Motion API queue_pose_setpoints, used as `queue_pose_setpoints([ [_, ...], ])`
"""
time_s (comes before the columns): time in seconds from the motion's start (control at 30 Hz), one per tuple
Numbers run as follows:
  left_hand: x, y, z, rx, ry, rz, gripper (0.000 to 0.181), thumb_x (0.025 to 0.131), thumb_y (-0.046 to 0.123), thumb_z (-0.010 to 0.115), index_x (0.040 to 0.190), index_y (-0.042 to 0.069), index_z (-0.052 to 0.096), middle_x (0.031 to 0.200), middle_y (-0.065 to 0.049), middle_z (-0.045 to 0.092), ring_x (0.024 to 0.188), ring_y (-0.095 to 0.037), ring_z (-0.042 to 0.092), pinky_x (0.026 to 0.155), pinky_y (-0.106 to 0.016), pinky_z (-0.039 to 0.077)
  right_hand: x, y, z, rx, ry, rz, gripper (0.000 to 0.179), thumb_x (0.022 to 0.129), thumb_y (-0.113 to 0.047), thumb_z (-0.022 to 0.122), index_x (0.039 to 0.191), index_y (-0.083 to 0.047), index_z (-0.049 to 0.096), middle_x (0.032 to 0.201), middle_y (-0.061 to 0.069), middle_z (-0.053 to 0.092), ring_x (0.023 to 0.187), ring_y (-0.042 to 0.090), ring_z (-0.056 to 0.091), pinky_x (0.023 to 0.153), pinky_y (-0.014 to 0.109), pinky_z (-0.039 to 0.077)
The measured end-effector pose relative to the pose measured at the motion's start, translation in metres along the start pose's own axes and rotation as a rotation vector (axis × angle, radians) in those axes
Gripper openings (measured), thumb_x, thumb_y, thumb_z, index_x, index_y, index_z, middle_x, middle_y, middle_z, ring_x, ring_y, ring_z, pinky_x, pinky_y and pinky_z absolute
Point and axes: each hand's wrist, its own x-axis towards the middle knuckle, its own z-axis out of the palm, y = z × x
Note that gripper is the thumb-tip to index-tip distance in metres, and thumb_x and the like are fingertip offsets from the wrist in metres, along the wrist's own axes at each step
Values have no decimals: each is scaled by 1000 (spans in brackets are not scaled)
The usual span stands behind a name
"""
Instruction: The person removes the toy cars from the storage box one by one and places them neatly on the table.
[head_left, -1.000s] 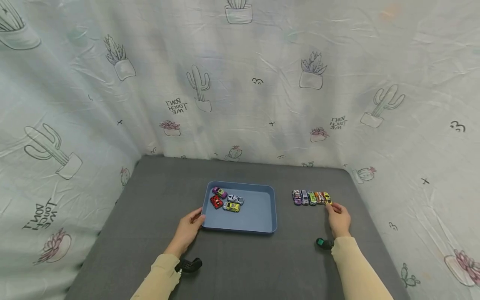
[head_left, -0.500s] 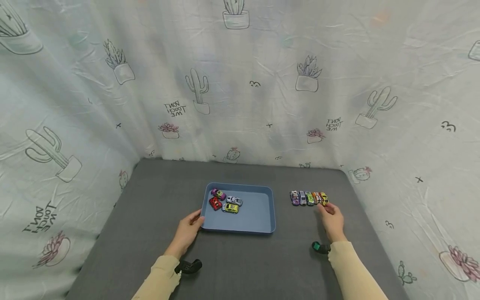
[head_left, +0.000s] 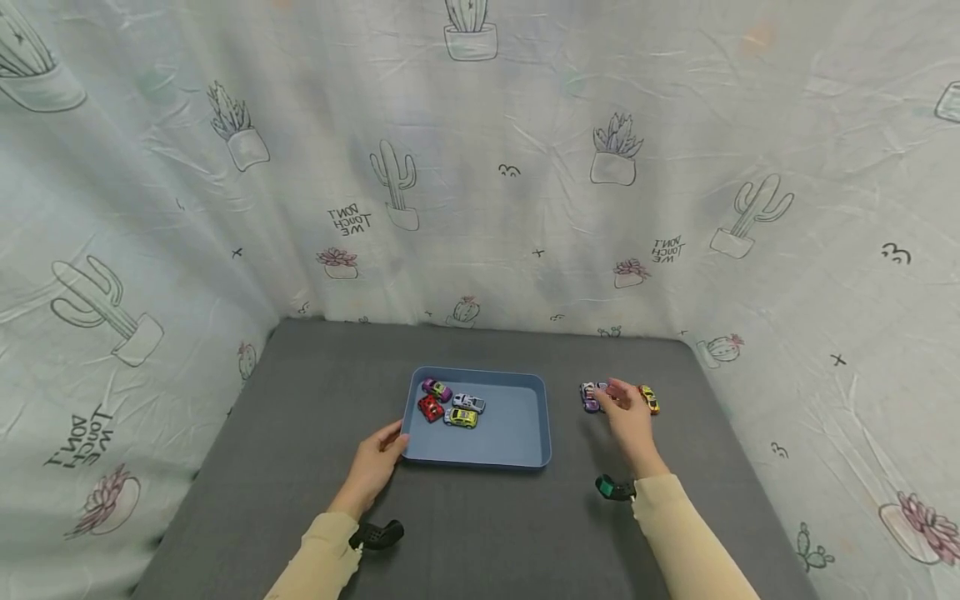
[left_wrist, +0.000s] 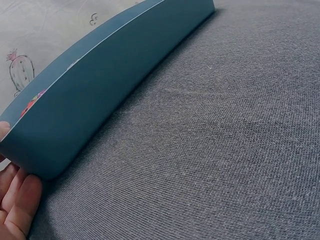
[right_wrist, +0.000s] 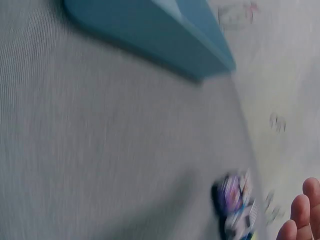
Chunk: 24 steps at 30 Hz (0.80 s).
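Note:
My left hand (head_left: 377, 460) grips the blue tray (head_left: 480, 460) at its near left corner. In the left wrist view the thumb (left_wrist: 4, 129) lies at the rim and the fingers (left_wrist: 27, 197) are against the outer wall. Over the row of toy cars on the right is my right hand (head_left: 630, 421), hiding the row's middle. A purple-and-white toy car (head_left: 588, 397) and a yellow toy car (head_left: 649, 400) show on either side. The right wrist view shows bare fingertips (right_wrist: 300, 207), the thumb out of frame; I cannot tell whether that hand holds a car.
Inside the tray's left half lie a purple toy car (head_left: 437, 389), a red one (head_left: 431, 407), a white one (head_left: 468, 402) and a yellow one (head_left: 461, 417). A grey cloth (head_left: 510, 533) covers the table. A patterned curtain (head_left: 465, 208) surrounds it.
My right hand has moved left from the yellow and orange cars and now covers the row's middle. The yellow car still lies at the right end. My left hand stays at the tray.

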Motion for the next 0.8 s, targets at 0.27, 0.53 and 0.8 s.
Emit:
queue_pose_setpoints([
  [0.27,-1,0,0,2,9,-1,48,99,27,59,142,10,50,133,-14,56,119,-26,55,95,-42,49,-18,-31,41,23,-101,-126,56,87,-44,70,132,-14,56,127,9,57,105,20,55,83,33,49],
  [0.53,1,7,-1,52,13,3,44,99,21,58,140,4,51,130,-17,58,115,-27,56,94,-42,49,-40,-46,92,7,-223,-197,50,86,-40,73,128,-17,61,125,10,60,108,30,54,88,43,46],
  [0.8,-2,13,-2,74,-32,21,44,99,12,56,142,7,48,134,-17,55,120,-31,54,99,-47,45,-48,-47,122,-36,-375,-207,51,86,-42,73,129,-19,60,127,13,58,113,33,52,85,44,48],
])
